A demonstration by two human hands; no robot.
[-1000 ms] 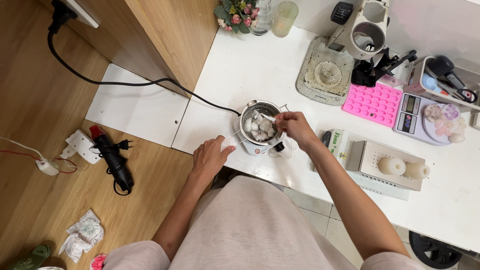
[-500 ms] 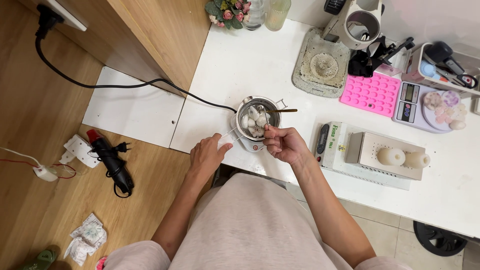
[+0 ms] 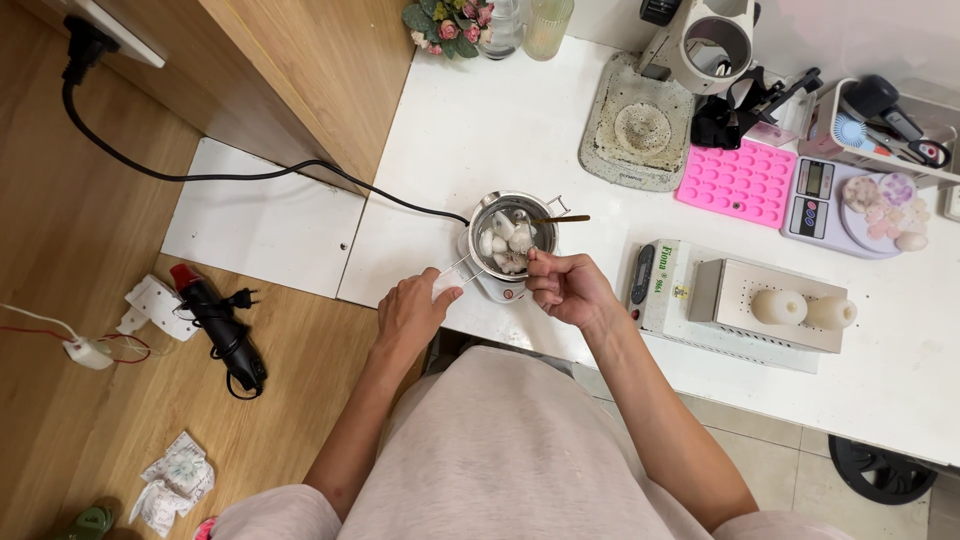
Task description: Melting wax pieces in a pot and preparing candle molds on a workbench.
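Observation:
A small steel pot with white chunks inside sits on a little white electric hotplate near the front edge of the white counter. My left hand grips the pot's wire handle at the counter edge. My right hand, just right of the pot, pinches a thin metal stirrer that reaches into the chunks. A wooden-handled tool rests across the pot's far rim.
A black cord runs from the hotplate to a wall socket. On the counter: a pink silicone mould, a small scale, a box with two white candles, a thermometer, flowers. A heat gun lies on the floor.
My right hand moved from over the pot to its near right side, still holding the stirrer in the chunks. The left hand stayed on the handle. The view drifted slightly.

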